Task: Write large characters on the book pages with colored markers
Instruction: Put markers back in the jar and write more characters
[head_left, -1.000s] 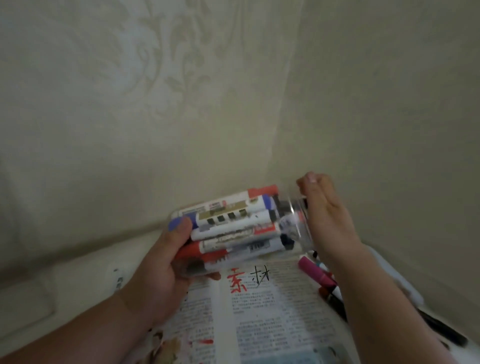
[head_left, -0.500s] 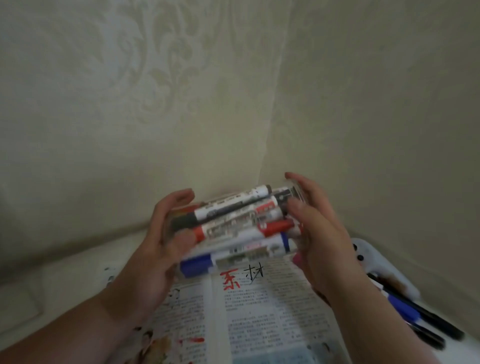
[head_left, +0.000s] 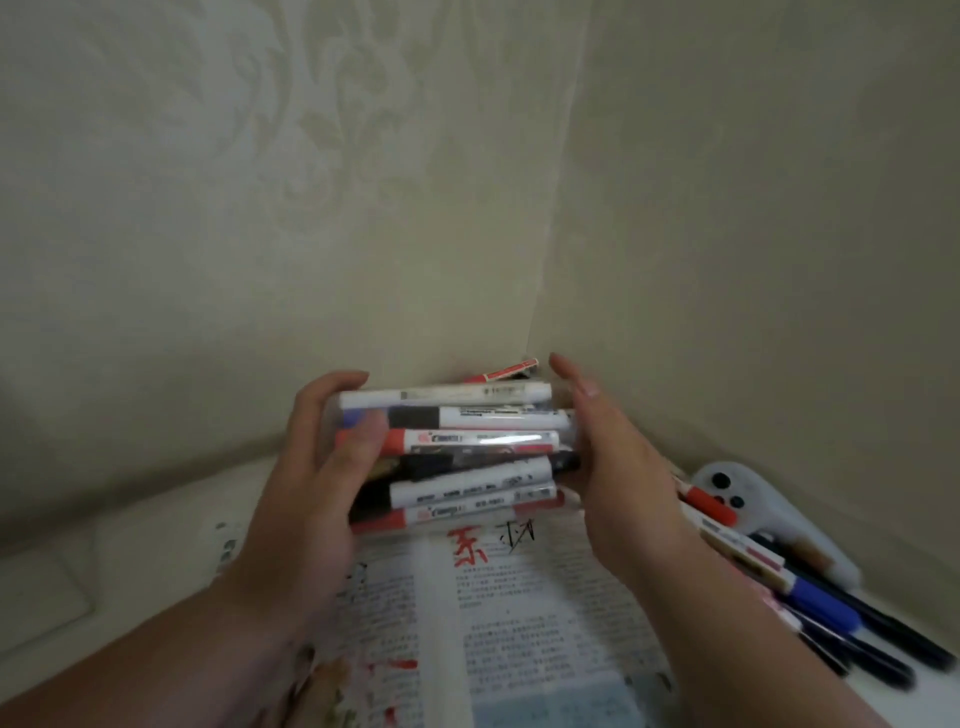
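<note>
left hand (head_left: 311, 483) is gripping the marker bundle (head_left: 467, 452) at one end, right hand (head_left: 618, 467) is now pressing flat-fingered on the other, levelling it out above the open book (head_left: 519, 597), so likely still choosing a colour, not writing yet.

The single view comes from a wide-angle camera on the person's head, facing forward and tilted down into a room corner. It sits close: the left hand (head_left: 317, 483) and right hand (head_left: 618, 467), with the clear plastic box of red, blue and black marker pens (head_left: 467, 452) between them, fill the middle of the frame, and the forearms run off the lower edge. The cream patterned wallpapered walls (head_left: 363, 182) take the whole upper half. The open printed book (head_left: 519, 623) lies at lower centre on the white bench (head_left: 156, 545), with loose marker pens (head_left: 810, 608) at lower right.
</note>
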